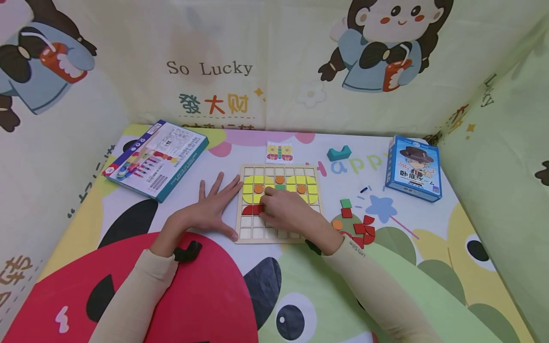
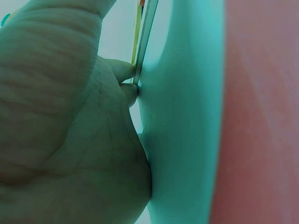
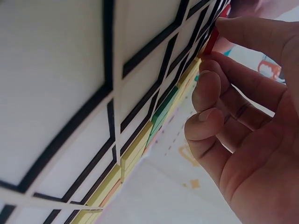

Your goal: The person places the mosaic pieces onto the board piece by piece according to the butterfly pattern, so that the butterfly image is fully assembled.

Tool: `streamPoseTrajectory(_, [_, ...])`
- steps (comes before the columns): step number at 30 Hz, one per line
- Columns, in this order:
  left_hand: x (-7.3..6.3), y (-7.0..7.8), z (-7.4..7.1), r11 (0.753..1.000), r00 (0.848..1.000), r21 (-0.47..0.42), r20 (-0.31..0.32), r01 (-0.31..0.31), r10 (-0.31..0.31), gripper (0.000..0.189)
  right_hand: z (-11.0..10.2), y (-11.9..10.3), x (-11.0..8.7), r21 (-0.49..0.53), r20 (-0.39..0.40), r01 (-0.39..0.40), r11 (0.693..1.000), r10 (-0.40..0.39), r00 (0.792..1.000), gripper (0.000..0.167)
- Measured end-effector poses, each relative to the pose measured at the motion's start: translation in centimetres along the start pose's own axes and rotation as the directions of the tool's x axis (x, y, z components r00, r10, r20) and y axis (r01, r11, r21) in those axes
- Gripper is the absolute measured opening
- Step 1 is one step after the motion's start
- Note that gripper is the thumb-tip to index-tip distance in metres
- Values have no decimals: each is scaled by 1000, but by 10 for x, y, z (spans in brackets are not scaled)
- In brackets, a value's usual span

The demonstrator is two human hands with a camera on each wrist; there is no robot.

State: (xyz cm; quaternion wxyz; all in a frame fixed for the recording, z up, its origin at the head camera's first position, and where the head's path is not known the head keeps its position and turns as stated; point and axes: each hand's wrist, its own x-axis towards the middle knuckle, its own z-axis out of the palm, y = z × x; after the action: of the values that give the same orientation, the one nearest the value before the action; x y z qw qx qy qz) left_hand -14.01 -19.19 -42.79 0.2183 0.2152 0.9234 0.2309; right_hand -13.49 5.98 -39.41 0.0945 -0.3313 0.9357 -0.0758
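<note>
The left hand, fingers spread, touches the board at its left edge, while the right hand pinches a red piece over the board's left half, just near of yellow pieces.

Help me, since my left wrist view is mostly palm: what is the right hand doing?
Observer: The right hand pinches a red piece between its thumb and fingers.
Operator: Thanks. What lies just beyond the far edge of the board?
Observer: A small card with a butterfly picture on it.
Operator: And off to the board's right?
Observer: Loose red pieces, with a green square and an orange disc beside them.
</note>
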Motion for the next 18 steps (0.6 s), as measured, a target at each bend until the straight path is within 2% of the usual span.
streamPoseTrajectory(11, [1,0,1,1000,1000,-4,-4,-6,6,144,0,1,-2,-8,-12,-11,1000,11,1000,27])
streamPoseTrajectory(18, [0,0,0,1000,1000,-1,-5,-2,2,144,0,1,-3,-21,-11,10,1000,-11,1000,31])
